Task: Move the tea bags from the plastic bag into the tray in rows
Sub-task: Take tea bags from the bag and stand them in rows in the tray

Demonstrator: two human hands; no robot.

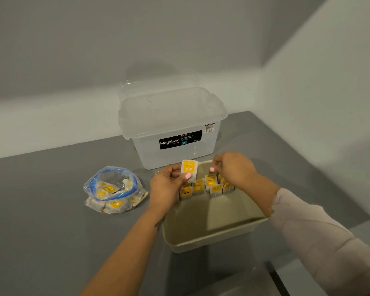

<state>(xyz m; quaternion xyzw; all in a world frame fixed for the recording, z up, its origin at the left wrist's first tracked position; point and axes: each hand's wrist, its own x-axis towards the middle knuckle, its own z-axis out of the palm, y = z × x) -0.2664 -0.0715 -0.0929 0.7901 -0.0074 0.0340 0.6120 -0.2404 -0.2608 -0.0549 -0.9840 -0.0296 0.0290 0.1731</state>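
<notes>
A beige tray (216, 240) sits on the grey counter in front of me. Several yellow-labelled tea bags (209, 185) stand in rows at its far end. My left hand (168, 186) pinches one tea bag (189, 167) upright above the tray's far left corner. My right hand (233, 167) hovers over the standing rows, fingers curled; whether its fingertips pinch a tea bag there I cannot make out. A clear plastic bag (114, 189) with a blue zip rim lies open to the left, with several tea bags inside.
A clear storage box (173, 133) with a lid and a black label stands just behind the tray. Walls close the counter at the back and right. A counter edge runs at the lower right.
</notes>
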